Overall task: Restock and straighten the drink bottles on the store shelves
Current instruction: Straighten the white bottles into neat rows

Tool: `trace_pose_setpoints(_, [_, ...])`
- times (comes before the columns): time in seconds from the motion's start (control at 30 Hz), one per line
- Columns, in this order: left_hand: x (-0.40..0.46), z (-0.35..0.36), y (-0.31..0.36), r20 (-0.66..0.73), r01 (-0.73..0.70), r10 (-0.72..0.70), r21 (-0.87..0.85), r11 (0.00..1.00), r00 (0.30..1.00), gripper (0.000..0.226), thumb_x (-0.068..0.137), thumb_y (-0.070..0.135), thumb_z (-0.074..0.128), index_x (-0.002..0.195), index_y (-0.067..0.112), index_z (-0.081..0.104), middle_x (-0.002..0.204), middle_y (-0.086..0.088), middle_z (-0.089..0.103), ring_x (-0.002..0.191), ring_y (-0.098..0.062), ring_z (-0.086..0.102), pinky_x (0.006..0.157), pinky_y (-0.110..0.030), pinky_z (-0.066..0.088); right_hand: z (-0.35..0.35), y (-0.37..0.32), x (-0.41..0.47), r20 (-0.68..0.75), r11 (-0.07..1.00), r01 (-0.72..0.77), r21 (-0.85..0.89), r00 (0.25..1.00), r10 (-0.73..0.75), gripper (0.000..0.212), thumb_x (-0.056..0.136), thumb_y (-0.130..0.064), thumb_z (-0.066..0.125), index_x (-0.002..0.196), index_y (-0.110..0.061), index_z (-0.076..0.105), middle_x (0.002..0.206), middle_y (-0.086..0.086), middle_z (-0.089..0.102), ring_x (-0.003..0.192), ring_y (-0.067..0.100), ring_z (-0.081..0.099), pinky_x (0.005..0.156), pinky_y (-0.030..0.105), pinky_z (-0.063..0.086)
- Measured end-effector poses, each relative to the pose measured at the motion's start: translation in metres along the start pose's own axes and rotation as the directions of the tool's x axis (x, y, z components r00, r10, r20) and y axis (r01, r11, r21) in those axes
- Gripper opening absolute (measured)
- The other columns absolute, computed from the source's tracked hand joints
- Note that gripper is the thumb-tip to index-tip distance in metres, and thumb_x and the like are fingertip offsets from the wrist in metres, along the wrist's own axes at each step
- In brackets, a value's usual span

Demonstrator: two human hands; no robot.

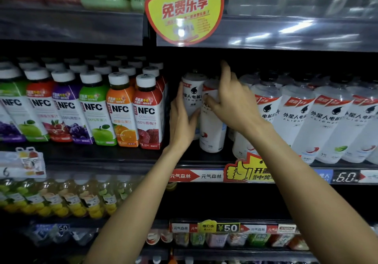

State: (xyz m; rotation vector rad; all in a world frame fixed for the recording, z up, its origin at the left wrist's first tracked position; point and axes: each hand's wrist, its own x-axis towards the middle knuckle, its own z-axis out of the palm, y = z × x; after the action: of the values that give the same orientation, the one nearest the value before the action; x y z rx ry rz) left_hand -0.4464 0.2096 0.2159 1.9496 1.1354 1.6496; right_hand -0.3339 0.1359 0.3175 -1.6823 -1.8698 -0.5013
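Two white electrolyte drink bottles stand at the left end of the middle shelf [204, 159]. My left hand [182, 118] grips the rear white bottle [192, 94] from its left side, thumb across its front. My right hand [231, 100] holds the front white bottle [211, 128] near its top, thumb on the label and index finger pointing up. Further white bottles of the same brand [302, 120] line the shelf to the right, leaning a little.
A row of colourful NFC juice bottles [120, 110] fills the shelf to the left. A yellow promo sign [184, 12] hangs from the shelf above. Price strips [204, 175] run along the shelf edge. Lower shelves hold yellow drinks [61, 200] and small bottles.
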Motion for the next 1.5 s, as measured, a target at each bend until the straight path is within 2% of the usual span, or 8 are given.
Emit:
trace_pose_setpoints(0.1, [-0.008, 0.000, 0.004, -0.005, 0.031, -0.031, -0.113, 0.993, 0.999, 0.075, 0.092, 0.019, 0.063, 0.152, 0.021, 0.018, 0.152, 0.000, 0.027, 0.131, 0.006, 0.021, 0.101, -0.002, 0.019, -0.006, 0.005, -0.007, 0.038, 1.000, 0.031, 0.006, 0.999, -0.031, 0.082, 0.091, -0.032, 0.058, 0.150, -0.001, 0.010, 0.130, 0.026, 0.048, 0.117, 0.041, 0.048, 0.087, 0.041, 0.041])
trace_pose_setpoints(0.3, [-0.018, 0.006, 0.031, 0.047, 0.296, -0.296, -0.309, 0.904, 0.954, 0.071, 0.089, 0.054, 0.038, 0.152, 0.034, 0.010, 0.160, 0.008, 0.012, 0.146, -0.014, 0.008, 0.116, -0.040, 0.012, -0.005, 0.012, -0.012, -0.113, 0.914, 0.107, -0.391, 0.980, -0.163, 0.078, 0.085, -0.048, 0.052, 0.141, 0.004, 0.035, 0.134, 0.031, 0.046, 0.136, 0.045, 0.030, 0.114, 0.059, 0.012])
trace_pose_setpoints(0.57, [-0.029, 0.030, 0.041, -0.064, 0.271, -0.287, -0.185, 0.945, 0.956, 0.109, 0.064, 0.095, 0.005, 0.152, 0.032, -0.005, 0.161, -0.002, 0.003, 0.147, -0.021, 0.005, 0.115, -0.060, 0.001, 0.005, 0.049, -0.067, -0.448, 0.986, -0.166, -0.020, 0.883, 0.139, 0.050, 0.096, -0.040, 0.048, 0.139, -0.013, 0.045, 0.153, 0.021, 0.025, 0.142, 0.042, 0.016, 0.112, 0.062, 0.014])
trace_pose_setpoints(0.73, [-0.046, 0.042, 0.051, -0.041, 0.203, -0.206, -0.072, 0.977, 0.978, 0.121, 0.060, 0.098, 0.018, 0.153, 0.022, 0.001, 0.157, -0.011, 0.007, 0.141, -0.027, 0.012, 0.113, -0.052, 0.020, 0.007, 0.060, -0.077, -0.367, 0.971, -0.189, 0.147, 0.901, 0.231, 0.056, 0.095, -0.044, 0.049, 0.144, -0.021, 0.034, 0.155, 0.017, 0.018, 0.145, 0.035, 0.008, 0.114, 0.060, 0.011])
trace_pose_setpoints(0.93, [-0.020, 0.029, 0.033, 0.035, 0.190, -0.187, -0.214, 0.958, 0.982, 0.130, 0.051, 0.099, 0.035, 0.152, 0.027, -0.004, 0.158, -0.010, 0.009, 0.144, -0.027, 0.010, 0.115, -0.054, 0.017, 0.006, 0.062, -0.073, -0.376, 0.966, -0.182, 0.182, 0.895, 0.239, 0.056, 0.093, -0.047, 0.048, 0.141, -0.020, 0.036, 0.153, 0.013, 0.025, 0.144, 0.033, 0.010, 0.113, 0.059, 0.013])
trace_pose_setpoints(1.17, [-0.008, 0.030, 0.028, 0.189, 0.203, -0.154, -0.272, 0.941, 0.970, 0.142, 0.044, 0.093, 0.057, 0.150, 0.032, -0.014, 0.158, -0.005, 0.006, 0.145, -0.023, 0.009, 0.116, -0.056, 0.018, 0.004, 0.058, -0.074, -0.428, 0.965, -0.116, 0.233, 0.879, 0.209, 0.057, 0.089, -0.034, 0.061, 0.138, -0.016, 0.039, 0.135, -0.031, 0.022, 0.141, 0.024, 0.007, 0.108, 0.069, 0.014])
trace_pose_setpoints(1.37, [-0.002, 0.027, 0.026, 0.377, 0.227, -0.112, -0.277, 0.934, 0.920, 0.146, 0.042, 0.089, 0.064, 0.148, 0.034, -0.021, 0.160, 0.000, -0.009, 0.148, -0.018, -0.001, 0.118, -0.052, 0.013, 0.012, 0.061, -0.074, -0.397, 0.979, -0.166, 0.122, 0.895, 0.201, 0.061, 0.088, -0.040, 0.057, 0.140, -0.018, 0.035, 0.151, 0.001, 0.030, 0.145, 0.030, 0.004, 0.112, 0.064, 0.003])
trace_pose_setpoints(1.5, [-0.002, 0.019, 0.024, 0.333, 0.279, -0.145, -0.403, 0.872, 0.932, 0.120, 0.061, 0.084, 0.058, 0.152, 0.033, -0.001, 0.161, 0.004, 0.007, 0.144, -0.007, 0.014, 0.116, -0.034, 0.020, 0.006, 0.046, -0.066, -0.583, 0.982, -0.091, -0.167, 0.812, -0.024, 0.032, 0.089, -0.035, 0.058, 0.113, -0.014, 0.063, 0.132, 0.013, 0.053, 0.127, 0.028, 0.031, 0.101, 0.045, 0.023])
